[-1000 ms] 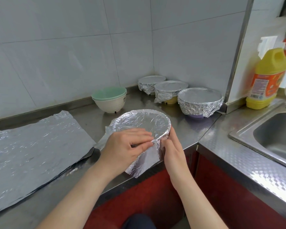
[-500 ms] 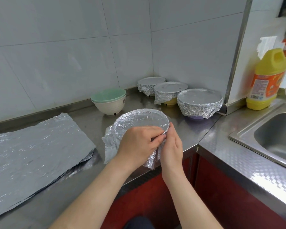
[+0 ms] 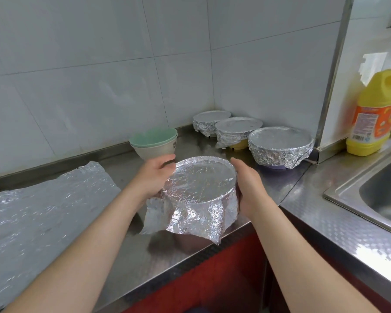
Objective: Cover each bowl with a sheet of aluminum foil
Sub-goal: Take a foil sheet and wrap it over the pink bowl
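A bowl wrapped in crinkled aluminum foil [image 3: 202, 184] is held between both hands near the counter's front edge. It seems raised a little off the steel, with loose foil corners hanging below it. My left hand [image 3: 155, 177] grips its left side, thumb near the rim. Against its right side my right hand [image 3: 248, 188] curls round the foil. Three foil-covered bowls [image 3: 280, 141] stand in the back corner. A stack of uncovered bowls, green over cream [image 3: 154, 141], stands by the wall. Flat foil sheets [image 3: 43, 211] lie on the left of the counter.
The steel counter [image 3: 145, 263] ends in a front edge just below the held bowl. To the right stands a yellow detergent bottle [image 3: 370, 118] beside a steel sink [image 3: 382, 193]. Tiled walls close off the back and the corner.
Both hands left the front rim, where they were pinching foil down, and now grip the bowl's left and right sides. The bowl sits higher and nearer to me than before.
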Available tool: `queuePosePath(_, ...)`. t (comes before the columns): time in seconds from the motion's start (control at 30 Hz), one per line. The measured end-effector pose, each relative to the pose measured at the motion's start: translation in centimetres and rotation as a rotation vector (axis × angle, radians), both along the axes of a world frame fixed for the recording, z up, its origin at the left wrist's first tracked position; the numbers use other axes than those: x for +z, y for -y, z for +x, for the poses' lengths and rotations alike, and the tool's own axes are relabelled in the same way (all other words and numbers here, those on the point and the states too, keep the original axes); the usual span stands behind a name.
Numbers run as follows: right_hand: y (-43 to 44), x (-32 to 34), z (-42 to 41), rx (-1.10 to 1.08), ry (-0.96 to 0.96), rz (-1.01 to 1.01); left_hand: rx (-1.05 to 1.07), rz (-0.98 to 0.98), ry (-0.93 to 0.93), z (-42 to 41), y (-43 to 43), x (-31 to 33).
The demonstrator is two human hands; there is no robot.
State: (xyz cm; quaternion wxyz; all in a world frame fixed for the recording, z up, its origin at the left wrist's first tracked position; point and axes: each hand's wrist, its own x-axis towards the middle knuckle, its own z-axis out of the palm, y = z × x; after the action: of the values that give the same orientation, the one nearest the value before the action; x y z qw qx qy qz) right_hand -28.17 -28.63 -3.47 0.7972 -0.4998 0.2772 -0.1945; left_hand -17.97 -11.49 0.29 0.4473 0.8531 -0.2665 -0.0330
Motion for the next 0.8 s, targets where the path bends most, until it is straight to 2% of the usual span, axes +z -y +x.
queuePosePath(0.07, 0.2, 0.0, 0.4, 0.05, -0.013, 0.033, -0.009, -0.093, -0.093, 0.1, 0.3, -0.7)
queuePosePath(0.33, 1.3, 0.1, -0.3, 0.247, -0.041, 0.017, 0.062, -0.066, 0.022, 0.7, 0.1, -1.1)
queuePosePath(0.4, 1.5, 0.3, -0.4, 0.28, -0.057, 0.024, 0.01, -0.004, 0.05, 0.8, 0.4, -0.5)
queuePosePath(0.53, 1.4, 0.8, -0.4, 0.341, -0.058, 0.001, -0.094, 0.245, 0.145, -0.1, 1.8, -0.3)
queuePosePath(0.6, 1.3, 1.0, -0.3, 0.316, -0.071, -0.031, -0.085, 0.293, 0.21, -0.6, 2.2, -0.6)
queuePosePath(0.8, 1.0, 1.0, 0.2, 0.265, -0.105, -0.103, -0.081, 0.376, 0.243, -1.1, 2.4, -0.6)
